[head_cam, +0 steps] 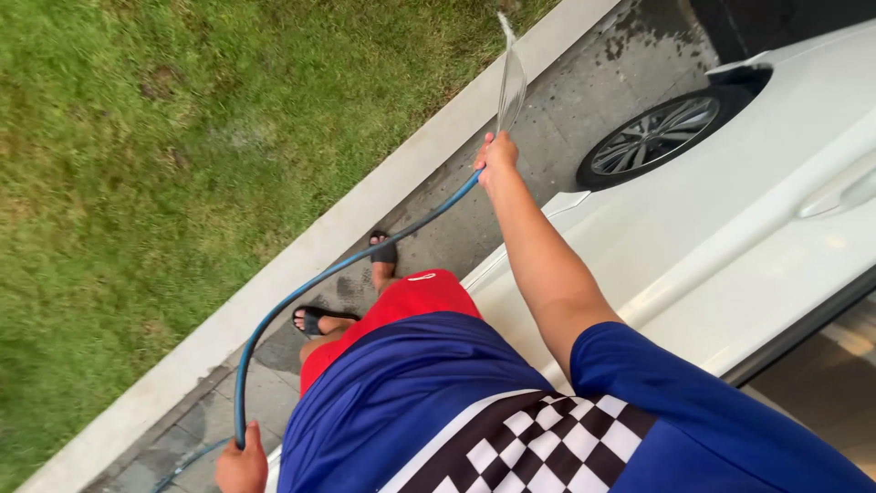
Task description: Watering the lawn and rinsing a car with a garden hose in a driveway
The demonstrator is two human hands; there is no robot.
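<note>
Stretching forward and upward in view, the right arm is nearly straight, its blue sleeve at the shoulder and the right hand (496,153) raised over the wet pavement (584,100) beside the white car (730,228). Its fingers are wrapped tight around the end of the blue hose (301,294), and a flat fan of water (511,82) shoots from the fist toward the top of the picture, above the kerb (365,210).

From that fist the hose runs down and left in a long curve, passing over the sandalled feet (383,254) and along the kerb to the left hand (242,467). This hand sits low at the bottom edge, close to the hip, fingers closed on the hose, which carries on past it toward the bottom corner.

Grass (155,164) fills the left side. A car wheel (652,135) lies just right of the raised hand.
</note>
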